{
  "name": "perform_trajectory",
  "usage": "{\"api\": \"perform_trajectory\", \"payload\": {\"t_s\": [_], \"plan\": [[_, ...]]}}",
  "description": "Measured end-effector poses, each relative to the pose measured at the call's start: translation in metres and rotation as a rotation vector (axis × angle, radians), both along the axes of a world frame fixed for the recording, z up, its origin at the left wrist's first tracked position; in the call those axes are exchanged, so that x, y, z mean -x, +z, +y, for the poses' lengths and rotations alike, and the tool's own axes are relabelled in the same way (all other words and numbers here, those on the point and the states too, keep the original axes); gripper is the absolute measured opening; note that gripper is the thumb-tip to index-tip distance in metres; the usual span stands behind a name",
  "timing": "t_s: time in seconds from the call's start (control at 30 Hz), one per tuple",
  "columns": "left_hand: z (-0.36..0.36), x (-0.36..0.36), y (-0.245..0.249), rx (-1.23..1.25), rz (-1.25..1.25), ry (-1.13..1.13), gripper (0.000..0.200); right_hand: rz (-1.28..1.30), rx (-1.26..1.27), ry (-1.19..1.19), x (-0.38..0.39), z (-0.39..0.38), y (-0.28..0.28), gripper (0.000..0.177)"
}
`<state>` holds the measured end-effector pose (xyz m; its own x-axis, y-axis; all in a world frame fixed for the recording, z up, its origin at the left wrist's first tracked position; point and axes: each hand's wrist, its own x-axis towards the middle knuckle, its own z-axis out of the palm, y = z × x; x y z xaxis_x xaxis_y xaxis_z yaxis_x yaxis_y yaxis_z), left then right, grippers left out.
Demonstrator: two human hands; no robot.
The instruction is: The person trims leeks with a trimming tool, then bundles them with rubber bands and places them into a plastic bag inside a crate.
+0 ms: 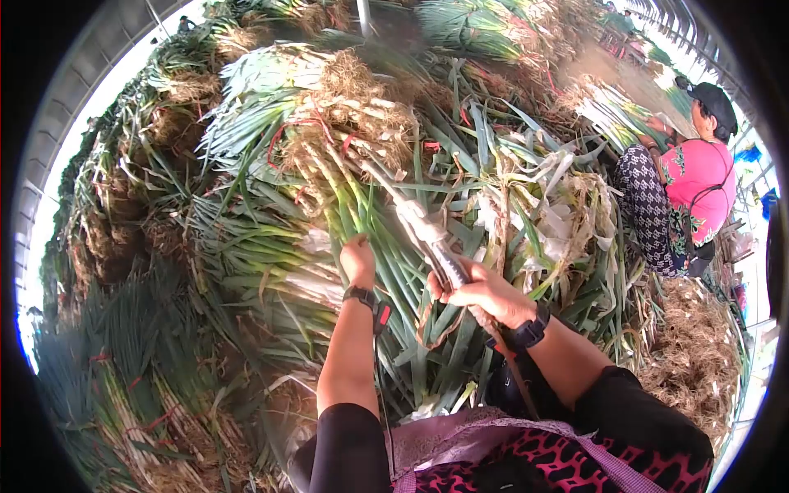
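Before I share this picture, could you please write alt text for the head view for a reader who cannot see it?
A right hand grips a long, pale-wrapped tool pointed toward onion roots, while the left hand touches green onion leaves. Onion bundles are heaped all around, and another person in a pink top is at the right.

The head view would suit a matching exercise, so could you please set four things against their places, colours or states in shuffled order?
Column one:
1. Left hand
2. Co-worker's cap
3. Right hand
4. Co-worker's top

Column two:
A. Gripping the wand
B. Mostly pink
C. At the green stalks
D. Black

Pairs: 1-C, 2-D, 3-A, 4-B
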<state>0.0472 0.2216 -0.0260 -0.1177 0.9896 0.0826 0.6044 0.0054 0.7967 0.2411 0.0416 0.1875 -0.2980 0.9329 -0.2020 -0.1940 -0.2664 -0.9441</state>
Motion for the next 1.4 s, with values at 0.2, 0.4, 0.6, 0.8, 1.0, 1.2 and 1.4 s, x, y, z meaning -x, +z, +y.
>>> {"api": "perform_trajectory", "payload": {"t_s": [0.2,0.4,0.6,0.8,1.0,1.2,1.4], "plan": [[0.070,-0.038,-0.014,0.111,-0.027,0.011,0.024,0.080,0.084,-0.075,0.015,0.010,-0.008,0.027],[0.093,-0.050,-0.020,0.069,0.643,0.085,0.017,0.099,0.072,-0.028,0.014,0.011,-0.019,0.035],[0.108,-0.042,-0.013,0.281,0.285,0.076,0.054,0.076,0.062,-0.038,0.001,0.013,-0.012,0.040],[0.067,-0.007,0.034,0.142,-0.361,0.079,0.063,0.062,-0.016,-0.040,-0.006,0.014,-0.012,0.035],[-0.020,0.018,0.100,0.562,-1.307,-0.383,0.055,0.156,0.057,-0.057,-0.006,0.007,0.000,0.028],[-0.073,-0.015,0.113,0.448,-0.769,-0.437,0.033,0.270,0.024,-0.162,-0.015,0.013,-0.021,0.025],[-0.119,-0.046,0.170,0.141,-0.627,-0.249,0.024,0.385,-0.007,-0.265,-0.041,-0.018,-0.016,0.035]]}}
